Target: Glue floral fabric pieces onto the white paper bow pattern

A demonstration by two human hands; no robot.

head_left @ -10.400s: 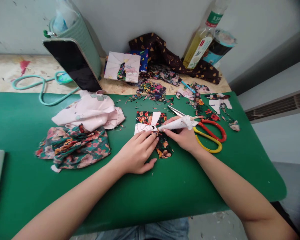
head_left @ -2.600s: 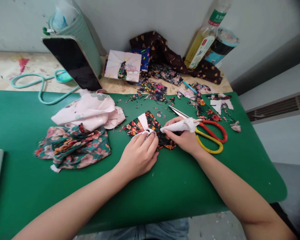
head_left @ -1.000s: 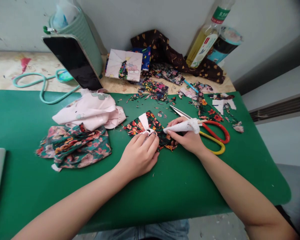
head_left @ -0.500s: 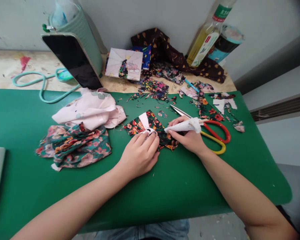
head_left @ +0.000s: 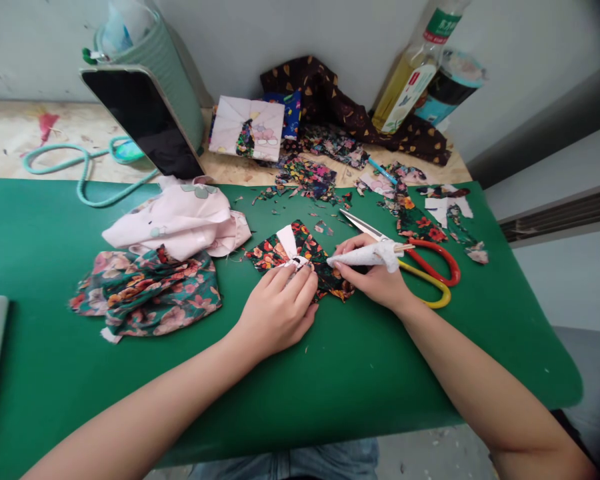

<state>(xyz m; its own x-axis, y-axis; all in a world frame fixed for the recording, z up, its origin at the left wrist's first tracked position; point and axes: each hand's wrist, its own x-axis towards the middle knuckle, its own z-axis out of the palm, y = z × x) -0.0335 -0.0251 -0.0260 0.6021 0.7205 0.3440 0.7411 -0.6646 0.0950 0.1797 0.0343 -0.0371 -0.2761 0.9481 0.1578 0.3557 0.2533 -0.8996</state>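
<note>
My left hand point(head_left: 280, 307) is closed over the near side of a small floral patchwork piece point(head_left: 301, 240), holding it against the green mat. Its fingertips lie together at the middle of the piece, over a white patch, and its palm side is hidden. My right hand point(head_left: 377, 277) is closed around a white cone-shaped squeeze bag point(head_left: 365, 255), with thin sticks poking out of its wide end. The cone's tip points left and meets the dark green floral patch, though I cannot tell whether anything comes out. Scissors point(head_left: 433, 260) with red and yellow handles lie partly behind my right hand.
Pink cloth point(head_left: 175, 220) and green floral cloth point(head_left: 165, 293) lie crumpled on the left. A phone point(head_left: 145, 120) leans against a pale green container point(head_left: 180, 87). Fabric scraps point(head_left: 307, 177), a stacked patchwork square point(head_left: 250, 127) and an oil bottle point(head_left: 405, 87) stand or lie behind.
The wide end of the white cone has tipped and folded slightly in my right hand, and its tip has shifted a little left. My left hand and the patchwork piece stay in place.
</note>
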